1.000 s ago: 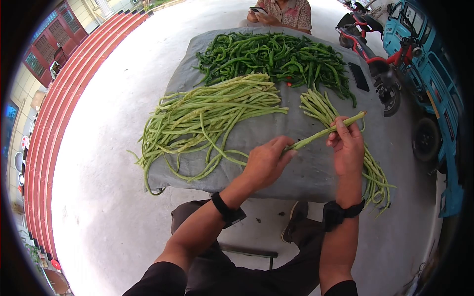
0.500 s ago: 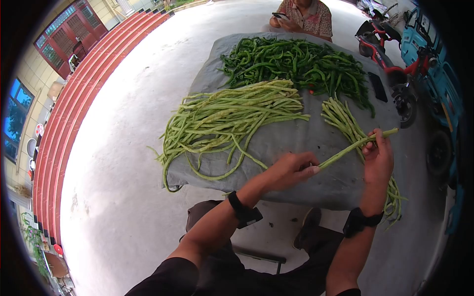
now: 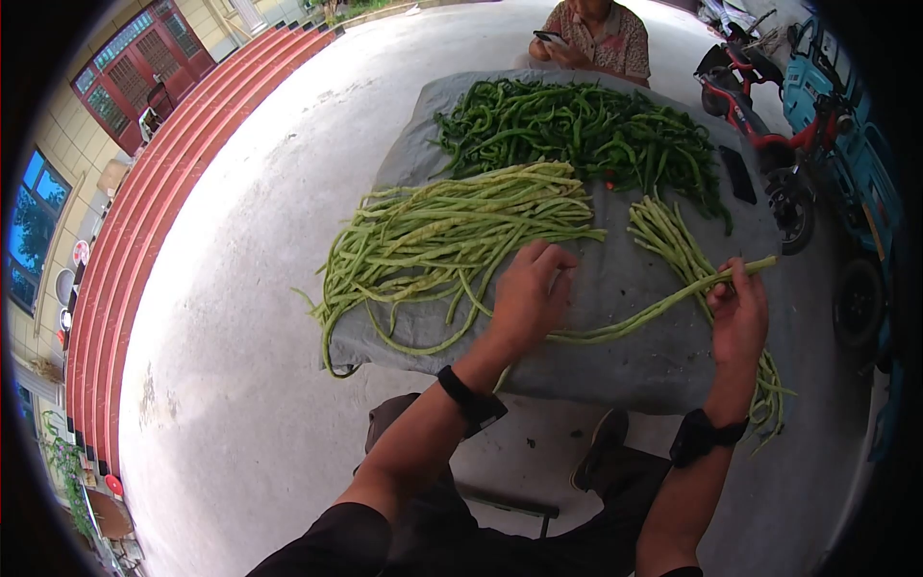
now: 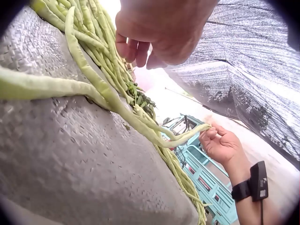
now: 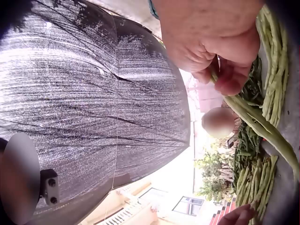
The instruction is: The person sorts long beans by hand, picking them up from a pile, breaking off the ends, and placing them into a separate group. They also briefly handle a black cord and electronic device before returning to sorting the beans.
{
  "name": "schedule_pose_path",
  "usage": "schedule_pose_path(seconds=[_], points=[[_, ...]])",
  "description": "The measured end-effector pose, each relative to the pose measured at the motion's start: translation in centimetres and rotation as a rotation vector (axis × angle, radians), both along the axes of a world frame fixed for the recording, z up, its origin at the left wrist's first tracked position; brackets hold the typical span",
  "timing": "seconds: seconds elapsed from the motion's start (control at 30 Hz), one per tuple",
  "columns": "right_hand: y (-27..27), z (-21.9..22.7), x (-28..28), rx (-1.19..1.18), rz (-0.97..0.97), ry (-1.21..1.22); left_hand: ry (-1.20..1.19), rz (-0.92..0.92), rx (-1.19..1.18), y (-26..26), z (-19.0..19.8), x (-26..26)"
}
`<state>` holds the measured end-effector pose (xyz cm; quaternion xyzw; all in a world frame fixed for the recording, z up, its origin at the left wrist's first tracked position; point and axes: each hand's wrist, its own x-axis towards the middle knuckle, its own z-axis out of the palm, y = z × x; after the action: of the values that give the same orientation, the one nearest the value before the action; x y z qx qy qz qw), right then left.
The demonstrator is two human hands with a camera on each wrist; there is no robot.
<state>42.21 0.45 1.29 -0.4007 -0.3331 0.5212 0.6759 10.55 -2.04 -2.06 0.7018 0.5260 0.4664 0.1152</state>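
Observation:
My right hand (image 3: 738, 322) pinches a few long beans (image 3: 663, 306) near one end, which sticks out past the fingers. Their other ends trail left across the grey cloth to my left hand's wrist. Nothing shows in the fingers of my left hand (image 3: 534, 293), loosely bent over the near right side of a large pile of long beans (image 3: 452, 207). In the left wrist view those fingers (image 4: 140, 52) hang above the cloth. A smaller bunch of long beans (image 3: 663, 236) lies beneath the right hand, its ends hanging at the table's right edge.
A grey cloth (image 3: 615, 370) covers the table. Green peppers (image 3: 577, 125) are heaped at its far side, with a black phone (image 3: 737, 175) right of them. Across the table a person (image 3: 615, 43) holds a phone. A blue and red three-wheeler (image 3: 817, 125) stands at the right.
My left hand has let go of the held beans and moved left and away from me to the large pile. The right hand keeps its pinch. The head view has turned left.

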Motion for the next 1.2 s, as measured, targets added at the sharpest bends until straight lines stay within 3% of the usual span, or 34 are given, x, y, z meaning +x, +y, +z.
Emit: schedule_pose_path(seconds=[0.1,0.3,0.8,1.2], points=[[0.0,-0.1,0.1,0.001,0.014,-0.002,0.039,0.154,0.037,0.9,0.0,-1.6],[-0.1,-0.1,-0.3,0.001,0.028,-0.017,0.076,0.250,0.089,1.7,-0.2,-3.3],[0.0,0.0,-2.3,0.000,0.100,-0.022,0.251,0.246,0.223,6.0,2.6,-5.4],[0.1,-0.1,-2.8,-0.010,0.107,-0.037,0.346,0.311,0.134,8.4,0.3,-6.1]])
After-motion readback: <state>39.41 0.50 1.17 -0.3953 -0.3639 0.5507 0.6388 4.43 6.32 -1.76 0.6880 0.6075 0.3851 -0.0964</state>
